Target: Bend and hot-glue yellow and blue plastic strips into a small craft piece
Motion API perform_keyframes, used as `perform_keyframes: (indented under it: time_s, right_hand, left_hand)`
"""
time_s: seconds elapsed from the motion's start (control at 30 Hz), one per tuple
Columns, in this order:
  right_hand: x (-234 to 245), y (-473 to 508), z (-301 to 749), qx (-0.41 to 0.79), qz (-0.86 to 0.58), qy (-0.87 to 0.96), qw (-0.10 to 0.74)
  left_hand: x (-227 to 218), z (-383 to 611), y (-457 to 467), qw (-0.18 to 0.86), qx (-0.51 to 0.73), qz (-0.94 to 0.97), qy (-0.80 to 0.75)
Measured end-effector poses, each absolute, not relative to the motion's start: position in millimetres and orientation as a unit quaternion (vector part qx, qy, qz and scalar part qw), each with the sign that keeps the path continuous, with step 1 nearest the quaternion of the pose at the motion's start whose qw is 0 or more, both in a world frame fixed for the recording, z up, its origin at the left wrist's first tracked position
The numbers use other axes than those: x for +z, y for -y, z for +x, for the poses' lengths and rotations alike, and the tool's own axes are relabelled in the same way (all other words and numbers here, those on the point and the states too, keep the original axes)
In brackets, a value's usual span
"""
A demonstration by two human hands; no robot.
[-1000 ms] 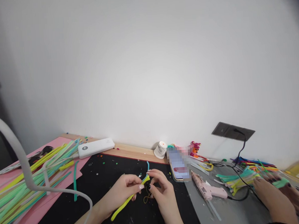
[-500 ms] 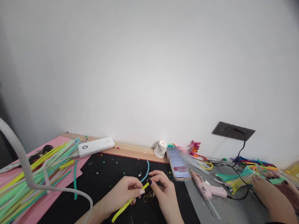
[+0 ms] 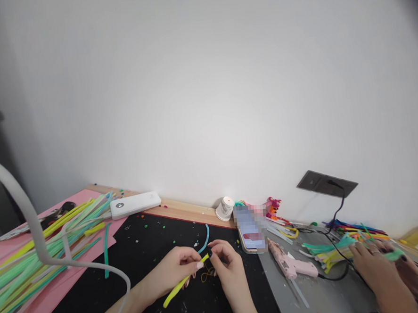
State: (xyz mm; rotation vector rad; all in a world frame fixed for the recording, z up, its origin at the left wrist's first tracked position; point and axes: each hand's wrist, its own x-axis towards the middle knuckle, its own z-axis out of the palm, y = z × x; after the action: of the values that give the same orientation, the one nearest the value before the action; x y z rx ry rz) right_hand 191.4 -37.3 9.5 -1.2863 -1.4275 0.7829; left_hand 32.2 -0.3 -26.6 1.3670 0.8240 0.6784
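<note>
Two hands now shared a single yellow chenille stem (image 3: 180, 288), slanting above the black mat (image 3: 140, 255). The left hand (image 3: 173, 272) pinched it between thumb and forefinger, a tail hanging out below the grip. The right hand (image 3: 230, 268) was closed at the fingertips around its upper end.

A second earlier, that end had stuck up past the fingers and overlapped the short blue chenille piece (image 3: 205, 244) in view; by this moment it ran into the right hand's pinch, and more of the blue piece showed, lying just beyond the fingers. Over the last half second the stem's free tail shifted slightly rightward, which suggested small finger adjustments more than any fresh stage of the work. Exactly what the right fingertips were doing to the end could not be told, since they covered it.

A thin brownish loop (image 3: 204, 273) showed between the hands; whether it joined the stem was unclear. The smartphone (image 3: 254, 242) and pink glue gun (image 3: 301, 268) had stayed put.
</note>
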Motion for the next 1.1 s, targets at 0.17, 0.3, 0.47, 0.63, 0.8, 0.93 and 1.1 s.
perform_keyframes:
  time_s: [0.17, 0.3, 0.47, 0.63, 0.8, 0.93, 1.1]
  right_hand:
    - [11.9, 38.9, 189.7, 0.318, -0.529, 0.604, 0.505]
    - [10.5, 39.8, 189.0, 0.330, -0.526, 0.608, 0.494]
    - [6.4, 39.7, 188.2, 0.286, -0.537, 0.641, 0.468]
    - [3.8, 38.7, 188.4, 0.242, -0.548, 0.668, 0.442]
    - [3.6, 36.8, 191.4, 0.268, -0.545, 0.663, 0.438]
    - [4.5, 36.1, 193.0, 0.277, -0.543, 0.659, 0.440]
    - [4.1, 36.9, 190.9, 0.259, -0.547, 0.662, 0.442]
  left_hand:
    - [-18.0, 31.1, 2.1, 0.625, 0.315, 0.615, -0.364]
    - [-20.3, 31.8, 1.4, 0.630, 0.312, 0.606, -0.371]
    - [-24.9, 31.8, -0.2, 0.606, 0.334, 0.619, -0.372]
    - [-22.0, 31.1, 1.0, 0.550, 0.341, 0.652, -0.396]
    - [-19.9, 30.4, 2.2, 0.473, 0.349, 0.694, -0.416]
    - [-16.4, 29.0, 2.5, 0.416, 0.355, 0.721, -0.424]
    - [-11.7, 28.4, 3.0, 0.366, 0.351, 0.749, -0.427]
